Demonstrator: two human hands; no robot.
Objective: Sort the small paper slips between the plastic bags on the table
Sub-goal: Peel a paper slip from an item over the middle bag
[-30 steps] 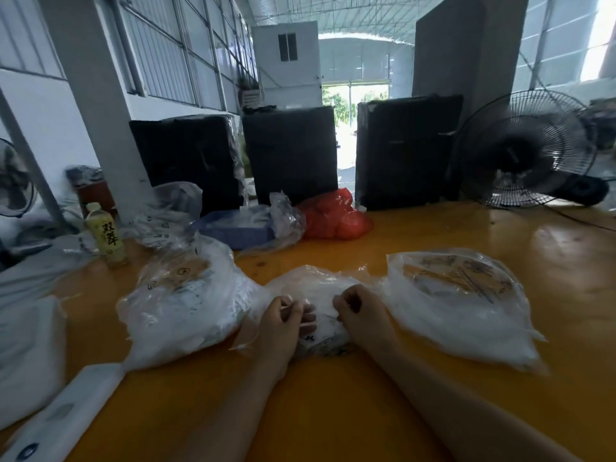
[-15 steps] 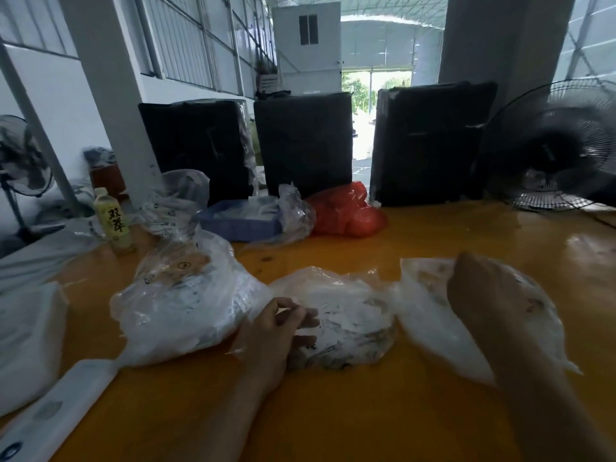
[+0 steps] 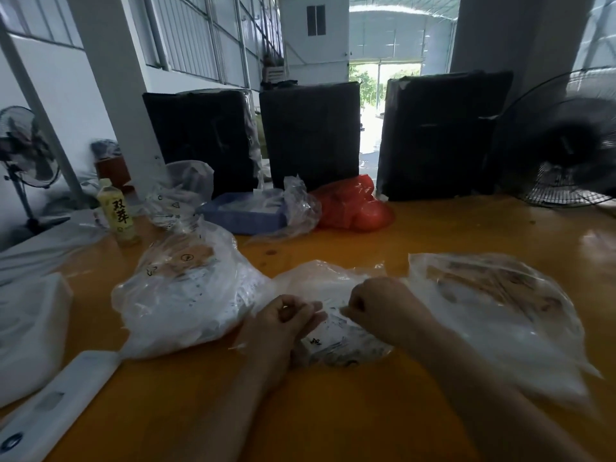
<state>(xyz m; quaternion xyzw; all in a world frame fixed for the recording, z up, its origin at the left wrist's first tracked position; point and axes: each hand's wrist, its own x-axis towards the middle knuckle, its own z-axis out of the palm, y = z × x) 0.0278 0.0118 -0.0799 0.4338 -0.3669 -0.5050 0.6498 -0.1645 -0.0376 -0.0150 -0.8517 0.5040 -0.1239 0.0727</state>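
Right hand (image 3: 383, 308) back at middle bag (image 3: 320, 278), orange table (image 3: 433, 235), warehouse hall

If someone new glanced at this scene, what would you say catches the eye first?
Probably the two hands, left hand and right hand, meeting at the middle plastic bag near the front of the orange table, each with fingers curled in a grip on it. Fuller clear bags flank it, the left bag and the right bag. Behind them, a red bag stands out against three black wrapped blocks.
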